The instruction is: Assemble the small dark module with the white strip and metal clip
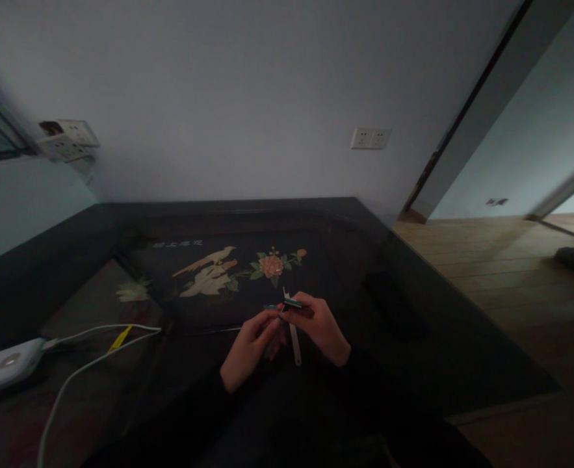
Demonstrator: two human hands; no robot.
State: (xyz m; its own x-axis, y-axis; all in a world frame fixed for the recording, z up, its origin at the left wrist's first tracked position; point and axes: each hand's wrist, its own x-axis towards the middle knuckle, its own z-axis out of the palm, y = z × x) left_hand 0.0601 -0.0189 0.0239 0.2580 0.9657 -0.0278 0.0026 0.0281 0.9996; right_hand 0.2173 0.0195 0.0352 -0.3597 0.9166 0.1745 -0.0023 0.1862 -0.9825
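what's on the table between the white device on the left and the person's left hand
In the head view, white cables with a yellow tag run from the white device across the dark table toward the left hand.

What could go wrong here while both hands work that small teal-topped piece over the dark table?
The small teal-topped piece is pinched only at the fingertips of the left hand and right hand; a slip in the grip might drop it onto the dark table, where it could be hard to spot in this dim light. The pale strip hanging below it might snag. The white cable lies close to the left sleeve.
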